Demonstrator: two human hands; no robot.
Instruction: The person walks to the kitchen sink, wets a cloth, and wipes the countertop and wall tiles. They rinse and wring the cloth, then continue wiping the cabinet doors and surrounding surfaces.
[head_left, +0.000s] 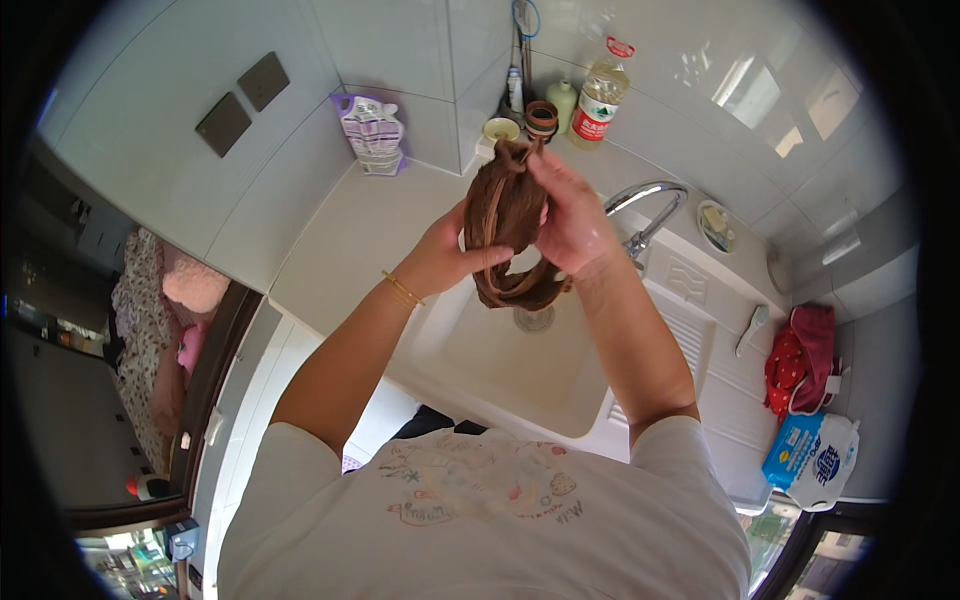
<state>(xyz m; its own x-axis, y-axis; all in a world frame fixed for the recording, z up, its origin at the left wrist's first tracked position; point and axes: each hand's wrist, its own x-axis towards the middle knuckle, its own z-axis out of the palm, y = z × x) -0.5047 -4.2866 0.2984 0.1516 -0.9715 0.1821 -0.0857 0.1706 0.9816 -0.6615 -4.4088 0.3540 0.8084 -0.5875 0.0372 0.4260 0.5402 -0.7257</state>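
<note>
Both my hands hold a wet-looking brown cloth item, bunched into a loop with lighter bands, above a white laundry sink. At its lower left side, my left hand grips it with the thumb across the front. My right hand pinches its upper right edge. The lower part of the loop hangs over the basin near the round drain. What the fingers do behind the fabric is hidden.
A chrome faucet arches right of my hands. Behind stand a plastic bottle, a green bottle and a purple-white pouch. On the right lie a brush, red cloths and a blue-white detergent bag.
</note>
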